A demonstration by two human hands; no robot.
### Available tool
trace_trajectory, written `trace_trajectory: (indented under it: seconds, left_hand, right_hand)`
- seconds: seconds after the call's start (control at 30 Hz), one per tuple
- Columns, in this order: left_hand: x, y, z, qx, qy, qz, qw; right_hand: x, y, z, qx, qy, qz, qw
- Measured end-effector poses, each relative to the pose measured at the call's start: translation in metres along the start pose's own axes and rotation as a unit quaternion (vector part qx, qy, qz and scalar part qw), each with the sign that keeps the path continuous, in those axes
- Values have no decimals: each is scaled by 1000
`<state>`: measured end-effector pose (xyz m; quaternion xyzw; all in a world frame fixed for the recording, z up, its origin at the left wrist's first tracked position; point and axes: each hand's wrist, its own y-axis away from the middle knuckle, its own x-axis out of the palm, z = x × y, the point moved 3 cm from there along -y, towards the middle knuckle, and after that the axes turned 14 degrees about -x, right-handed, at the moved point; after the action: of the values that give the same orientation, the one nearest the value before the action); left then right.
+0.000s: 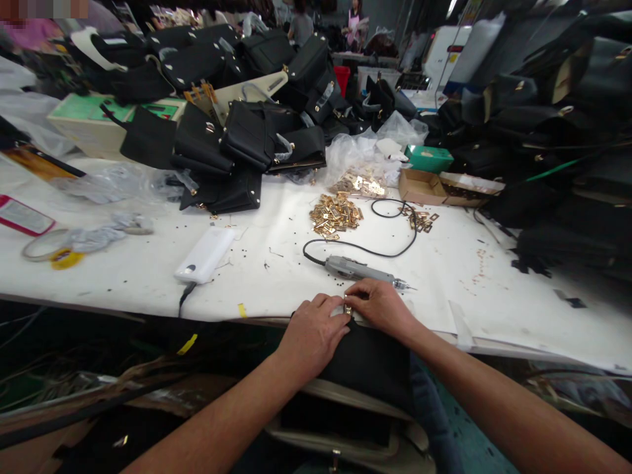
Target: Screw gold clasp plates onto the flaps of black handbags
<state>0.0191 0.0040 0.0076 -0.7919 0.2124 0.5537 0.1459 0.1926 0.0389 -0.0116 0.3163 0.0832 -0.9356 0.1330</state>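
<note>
At the left end of the white tabletop [148, 276] lies a red-edged case [26, 215], with a yellow roll [68, 259] just beside it, nearer the front edge. Behind them, toward the back, black handbags [249, 135] are heaped up. A white power bank [205, 255] rests near the front edge, its cable running off that edge.

Next comes the left hand [316, 332], at the front edge, fingers bent closely onto the end of a black bag [375, 359]. This bag lies across the person's lap, its upper end meeting the tabletop's front edge and its opening toward the body. It looks soft and rather light, likely to sag unless pressed against that edge; the firm end beside the metal seems the best place to hold.

Between the hands sits a small metal fitting [348, 308]. It looks hard, light and slick, easy to drop, so a fingertip pinch on its sides should suit. Farther back is a pile of gold plates [336, 216]. The right hand [380, 304] has thumb and forefinger narrowed on the fitting; an electric screwdriver [360, 268] lies just behind it, tip pointing right. Toward the right back stands an open cardboard box [422, 187], and more dark bags [518, 122] fill the right side.
</note>
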Motion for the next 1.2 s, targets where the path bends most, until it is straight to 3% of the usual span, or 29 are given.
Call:
trace_trajectory:
  seconds: [0.2,0.37,0.63,1.2]
  left_hand:
    - [-2,-1,-4,0,-35,25,999]
    - [-2,-1,-6,-7,-50,27,998]
    - [-1,-1,-4,-4,-34,29,999]
    - [-1,-4,-3,-5,-41,35,999]
  right_hand:
    - [-3,1,-1,-1,-18,5,1000]
    - [-8,4,-2,43,-15,-11,999]
    - [-8,1,-1,10,-12,1,1000]
    - [-6,4,-1,11,-30,-10,999]
